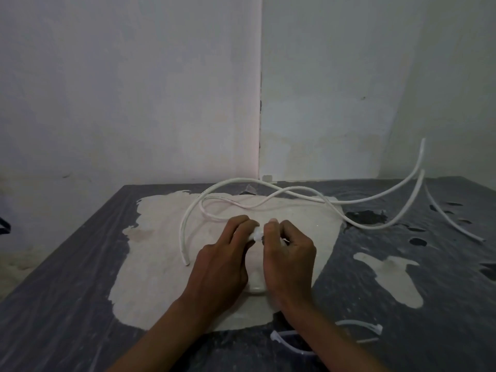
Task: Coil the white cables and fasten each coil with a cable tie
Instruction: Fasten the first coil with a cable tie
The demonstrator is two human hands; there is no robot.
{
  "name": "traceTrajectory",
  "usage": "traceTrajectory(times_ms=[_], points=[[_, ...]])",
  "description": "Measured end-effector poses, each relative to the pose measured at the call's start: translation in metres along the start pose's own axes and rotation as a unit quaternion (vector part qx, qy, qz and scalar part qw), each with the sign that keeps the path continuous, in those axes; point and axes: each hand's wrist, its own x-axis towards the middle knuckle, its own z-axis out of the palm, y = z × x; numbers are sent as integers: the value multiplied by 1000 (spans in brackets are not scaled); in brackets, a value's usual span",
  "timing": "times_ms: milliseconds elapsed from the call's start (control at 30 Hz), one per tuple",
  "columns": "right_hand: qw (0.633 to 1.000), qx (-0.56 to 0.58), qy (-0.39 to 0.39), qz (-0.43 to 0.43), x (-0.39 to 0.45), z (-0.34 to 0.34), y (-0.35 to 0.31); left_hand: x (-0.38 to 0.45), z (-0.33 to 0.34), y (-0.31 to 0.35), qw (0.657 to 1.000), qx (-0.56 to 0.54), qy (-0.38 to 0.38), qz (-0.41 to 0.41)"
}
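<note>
Both hands meet over the middle of the table. My left hand (222,256) and my right hand (288,253) grip a small white cable coil (256,287) between them, pinching its top end with the fingertips. Most of the coil is hidden by the palms. Behind the hands, loose white cables (204,202) loop across the table and trail off to the right (402,183). A short white cable piece (451,221) lies at the far right. Two translucent cable ties (359,324) lie near the front edge by my right forearm.
The table (67,291) is dark grey with large worn pale patches. It stands in a corner of two white walls (260,116). A dark object (4,225) shows at the left edge of view.
</note>
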Motion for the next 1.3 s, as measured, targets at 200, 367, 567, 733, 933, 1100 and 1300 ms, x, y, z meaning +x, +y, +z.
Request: traceTrajectory(times_ms=[200, 367, 567, 733, 933, 1100, 1300], points=[[998, 40, -46, -22, 4, -2, -3, -2, -3, 2, 1000, -17, 19, 12], [994, 56, -88, -43, 10, -4, 5, -2, -2, 7, 999, -28, 13, 22], [989, -70, -127, 29, 25, -32, -22, -6, -1, 13, 999, 14, 9, 37], [907, -176, -330, 196, 35, -69, -79, -4, -6, 12, 999, 9, 21, 37], [867, -53, -379, 321, 22, -68, -87, -9, -4, 14, 1000, 5, 14, 25], [819, 107, -366, 429, 12, -61, -88, -9, -4, 8, 1000, -8, 0, 26], [887, -59, -372, 269, -9, -56, -76, -12, -9, 4, 1000, -10, 4, 9]])
